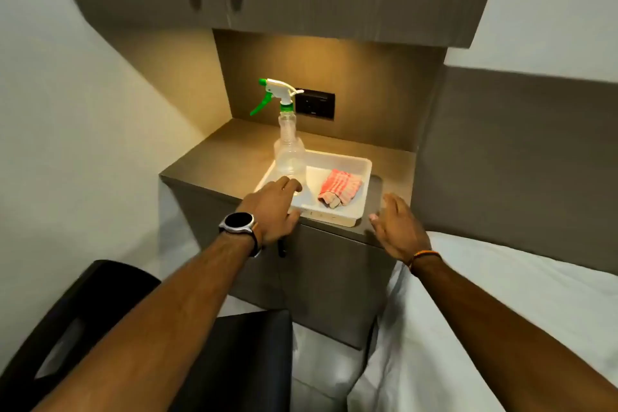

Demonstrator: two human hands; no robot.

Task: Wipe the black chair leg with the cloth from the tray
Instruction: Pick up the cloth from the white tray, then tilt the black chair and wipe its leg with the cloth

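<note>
Cloth [340, 190] lies in tray [354, 164], between both open hands' grip

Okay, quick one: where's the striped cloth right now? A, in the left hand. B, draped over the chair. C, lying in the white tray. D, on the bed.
C: the cloth lies in the tray, and neither open hand touches it.

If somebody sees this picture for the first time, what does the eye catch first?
Likely the clear plastic spray bottle with a green trigger, standing in the white plastic tray on the lit brown cabinet top. Next, the pink striped cloth lying in the tray, with the left hand and right hand reaching nearby.
</note>
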